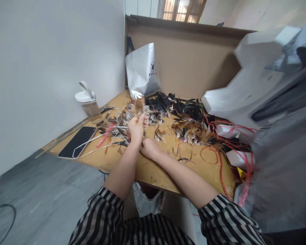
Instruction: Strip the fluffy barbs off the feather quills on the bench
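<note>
My left hand (pixel 136 128) is closed around a small bunch of brown feathers (pixel 138 106), whose tips stick up above the thumb. Just below and to the right, my right hand (pixel 150 148) is curled near the left wrist; what its fingers grip, if anything, is hidden. White strings (pixel 91 139) run from the pile left of my hands, with a red strip (pixel 105 135) among them. Black feathers (pixel 165 102) lie in bundles behind my hands. To the right is a heap of brown feathers (pixel 191 131), and a few loose ones (pixel 159 134) lie between.
A phone (pixel 76 142) lies flat at the table's left edge, near a lidded bottle (pixel 89 105). A silver-white bag (pixel 142 71) stands against a cardboard panel (pixel 188 58). Red strings (pixel 220 163) tangle on the right beside white foam pieces (pixel 241 158).
</note>
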Motion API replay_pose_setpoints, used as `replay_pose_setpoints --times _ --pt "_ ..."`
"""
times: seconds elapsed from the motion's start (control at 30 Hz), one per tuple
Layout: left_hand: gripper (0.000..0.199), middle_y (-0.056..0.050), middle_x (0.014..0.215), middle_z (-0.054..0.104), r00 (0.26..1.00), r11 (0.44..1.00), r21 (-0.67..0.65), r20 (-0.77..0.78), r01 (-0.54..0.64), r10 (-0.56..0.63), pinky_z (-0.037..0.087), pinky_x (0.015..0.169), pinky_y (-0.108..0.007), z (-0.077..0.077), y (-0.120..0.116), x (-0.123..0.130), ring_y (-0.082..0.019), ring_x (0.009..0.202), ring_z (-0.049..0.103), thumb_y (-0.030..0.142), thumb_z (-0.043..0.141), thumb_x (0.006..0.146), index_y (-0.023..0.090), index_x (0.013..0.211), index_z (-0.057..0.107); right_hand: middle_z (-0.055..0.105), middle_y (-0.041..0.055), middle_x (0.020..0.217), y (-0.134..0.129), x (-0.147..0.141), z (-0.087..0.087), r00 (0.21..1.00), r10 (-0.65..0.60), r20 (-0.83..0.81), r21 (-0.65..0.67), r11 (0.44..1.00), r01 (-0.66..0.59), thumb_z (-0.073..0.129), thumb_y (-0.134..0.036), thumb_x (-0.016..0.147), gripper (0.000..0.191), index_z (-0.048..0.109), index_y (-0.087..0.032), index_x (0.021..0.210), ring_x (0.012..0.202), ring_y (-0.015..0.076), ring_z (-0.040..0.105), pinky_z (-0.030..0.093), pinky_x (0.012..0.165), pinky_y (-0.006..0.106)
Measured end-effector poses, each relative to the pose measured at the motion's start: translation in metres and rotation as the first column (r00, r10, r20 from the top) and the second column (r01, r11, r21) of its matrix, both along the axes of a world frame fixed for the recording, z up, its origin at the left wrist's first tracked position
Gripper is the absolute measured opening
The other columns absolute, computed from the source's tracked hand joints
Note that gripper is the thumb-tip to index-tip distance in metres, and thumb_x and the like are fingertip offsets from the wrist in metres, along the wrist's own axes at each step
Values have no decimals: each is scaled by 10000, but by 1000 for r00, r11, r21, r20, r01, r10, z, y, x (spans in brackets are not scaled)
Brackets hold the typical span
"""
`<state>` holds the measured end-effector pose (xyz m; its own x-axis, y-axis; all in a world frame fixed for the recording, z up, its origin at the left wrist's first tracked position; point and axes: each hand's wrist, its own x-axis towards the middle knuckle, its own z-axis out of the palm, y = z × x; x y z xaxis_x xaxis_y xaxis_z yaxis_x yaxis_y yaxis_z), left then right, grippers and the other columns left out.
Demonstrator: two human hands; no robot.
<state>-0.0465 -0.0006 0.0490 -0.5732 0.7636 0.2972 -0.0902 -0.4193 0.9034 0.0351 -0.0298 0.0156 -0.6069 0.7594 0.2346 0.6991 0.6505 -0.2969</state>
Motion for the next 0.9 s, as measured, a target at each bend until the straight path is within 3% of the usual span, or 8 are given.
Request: replay_pose_setpoints --times 0.17,0.27,0.37,0.47,0.6,0.7,0.77,0.9 --pt "297 -46 653 638 996 1000 20 91 7 -9 369 432 -162 3 0 -2 -57 476 504 397 559 716 108 724 626 613 34 642 20 33 7 934 -76 -349 -79 996 51 488 -269 717 177 612 -170 639 583 130 518 350 558 230" --pt "284 -54 710 649 977 999 19 208 48 -51 359 425 -148 2 2 -3 -43 477 504 382 578 708 107 767 615 580 12 581 34 63 13 803 -188 -565 -225 972 68 499 -301 710 187 601 -158 648 526 112 477 351 526 220" --pt "201 -46 762 653 914 982 26 362 189 -186 367 440 -129 -2 6 -1 -34 518 528 301 601 712 123 805 602 569 9 599 42 89 16 635 -282 -719 -274 955 114 548 -339 677 194 585 -150 653 540 111 470 364 541 224" --pt "88 -52 802 652 789 909 -11 502 416 -355 397 462 -116 -11 8 5 -35 567 555 191 591 728 122 783 594 554 3 617 43 104 16 520 -324 -791 -306 944 124 564 -367 675 213 571 -154 671 543 104 452 361 542 221" --pt "46 -73 869 651 657 776 -94 600 624 -456 466 531 -139 -18 10 16 -58 624 588 142 571 743 131 788 579 552 -2 632 43 109 11 457 -338 -823 -337 937 86 564 -380 681 219 569 -163 711 551 103 453 367 550 222" --pt "67 -100 972 633 532 622 -99 633 777 -563 472 520 -137 -20 10 20 -53 610 585 142 555 755 138 820 572 557 -2 635 41 109 10 483 -312 -818 -330 943 50 565 -367 684 203 567 -168 723 549 105 460 368 546 224" --pt "69 -108 1026 613 466 540 -96 642 836 -609 466 504 -128 -20 10 21 -36 575 567 156 540 769 144 828 573 562 2 639 38 109 11 563 -262 -784 -296 955 32 554 -352 696 185 571 -169 720 552 108 464 368 549 227" --pt "97 -98 1044 602 428 510 -72 651 857 -627 449 477 -108 -24 10 16 -15 536 531 184 509 795 150 828 593 581 15 682 32 110 13 785 -78 -615 -141 990 -12 523 -283 727 133 594 -172 710 606 116 487 371 606 233"
